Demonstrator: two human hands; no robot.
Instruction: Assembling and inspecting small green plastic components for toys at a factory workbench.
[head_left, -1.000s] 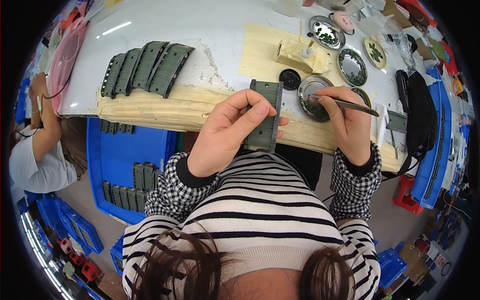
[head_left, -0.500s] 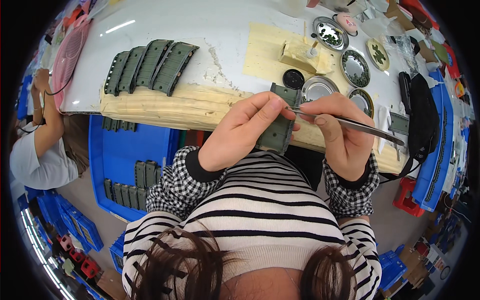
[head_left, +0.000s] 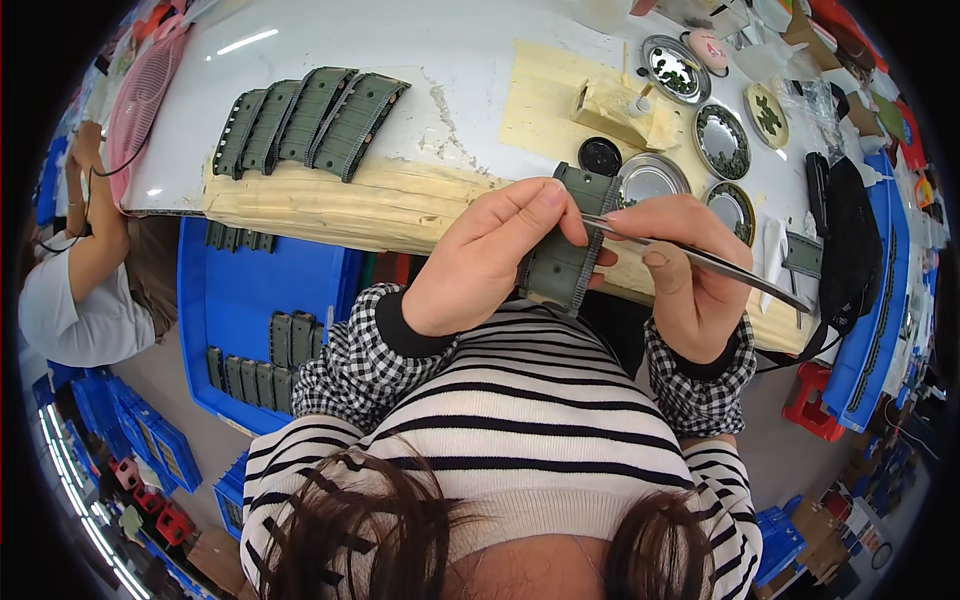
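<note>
My left hand (head_left: 490, 255) is closed round a dark green curved panel (head_left: 562, 262) with ribbed edges, held upright near the table's front edge. Metal tweezers (head_left: 715, 263) are pinched in my right hand (head_left: 695, 265). Their tips reach the panel's upper part beside my left thumb. Whether anything sits between the tips is too small to tell. Several similar green panels (head_left: 318, 122) stand overlapped in a row on the table at the left. Round metal dishes with small dark green pieces, such as one dish (head_left: 697, 150), lie beyond my right hand.
A blue bin (head_left: 255, 305) with more green panels stands below the table at the left. A yellow-wrapped block (head_left: 610, 112) and a black round lid (head_left: 599, 157) lie ahead. A black bag (head_left: 853, 235) is at the right. Another person (head_left: 85, 270) sits at the far left.
The whole view has shifted slightly, so table objects appear a little higher and to the right. My hands keep the same grip on the panel and tweezers, with the tweezer tips still at the panel.
</note>
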